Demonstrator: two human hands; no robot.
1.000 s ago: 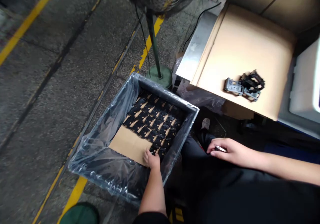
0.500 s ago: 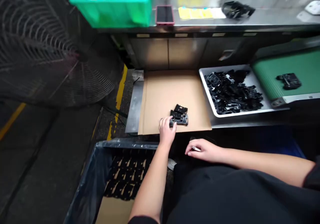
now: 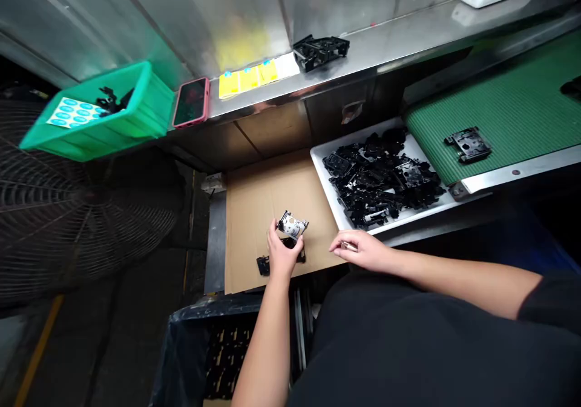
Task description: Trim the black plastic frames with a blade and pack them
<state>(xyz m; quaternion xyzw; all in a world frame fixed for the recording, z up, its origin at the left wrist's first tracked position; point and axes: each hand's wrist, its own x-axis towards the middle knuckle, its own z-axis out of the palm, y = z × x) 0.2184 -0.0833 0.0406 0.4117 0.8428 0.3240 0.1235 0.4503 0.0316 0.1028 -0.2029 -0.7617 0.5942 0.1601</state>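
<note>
My left hand (image 3: 282,254) is closed on a small black plastic part with a silvery metal face (image 3: 293,225), lifted a little off the cardboard sheet (image 3: 258,204). Another black part (image 3: 264,265) lies on the cardboard just left of that hand. My right hand (image 3: 363,251) rests at the cardboard's right edge, fingers pinched on a thin silvery object (image 3: 348,246). Right of both hands stands a white tray (image 3: 323,174) heaped with several black plastic parts (image 3: 381,174).
A green conveyor belt (image 3: 508,104) at the right carries one black part (image 3: 468,144). On the steel shelf are a green bin (image 3: 100,119), a phone (image 3: 191,101), yellow labels (image 3: 247,79) and a black part (image 3: 320,51). A fan (image 3: 68,213) stands left; a plastic-lined box (image 3: 213,352) sits below.
My view swung from the floor box up to the bench. My left hand left the box, reached the parts on the cardboard and lifted one. The right hand kept its pinch.
</note>
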